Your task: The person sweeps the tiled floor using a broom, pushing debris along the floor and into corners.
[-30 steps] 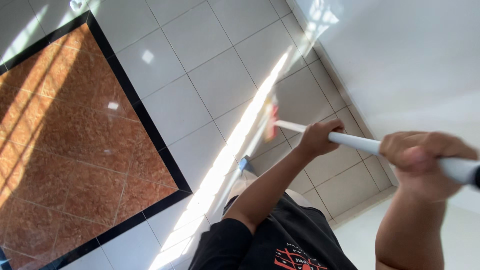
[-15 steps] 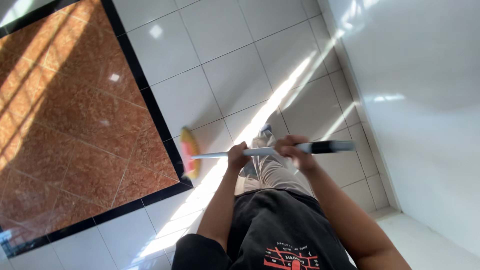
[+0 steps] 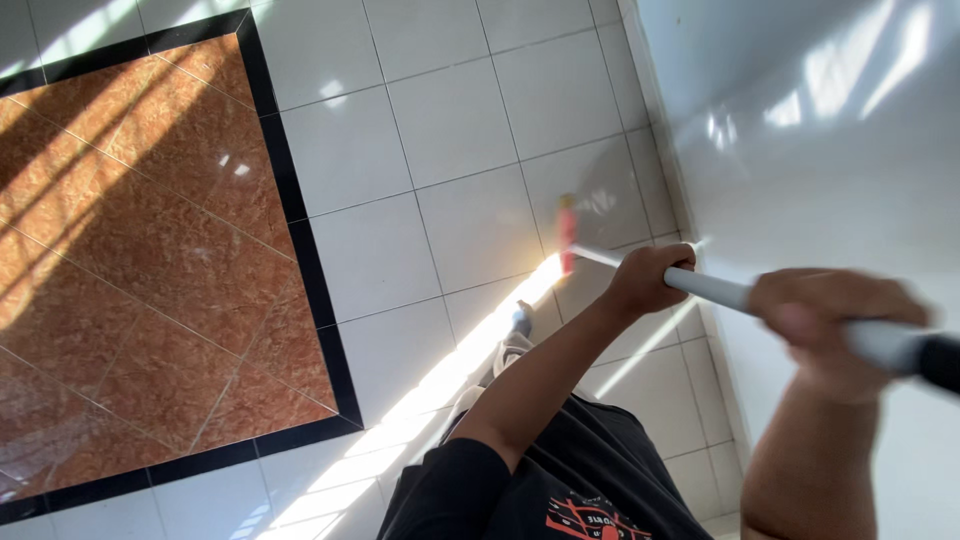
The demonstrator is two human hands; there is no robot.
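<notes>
Two hands are gripping one white broom handle (image 3: 715, 291): the right hand (image 3: 835, 325), nearest and blurred, is clasping it by the black end, the left hand (image 3: 648, 277) is closing around it farther along, and beyond both the red broom head (image 3: 567, 236) is resting on the white floor tiles (image 3: 455, 100).

Broom head (image 3: 567, 233) on floor tiles (image 3: 450, 130) (wall (image 3: 800, 150) just right)

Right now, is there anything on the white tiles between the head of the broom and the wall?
Nothing visible. The broom head is over white floor tiles, and the tiles between it and the wall look bare. The left hand and right hand both grip the broom handle.
</notes>
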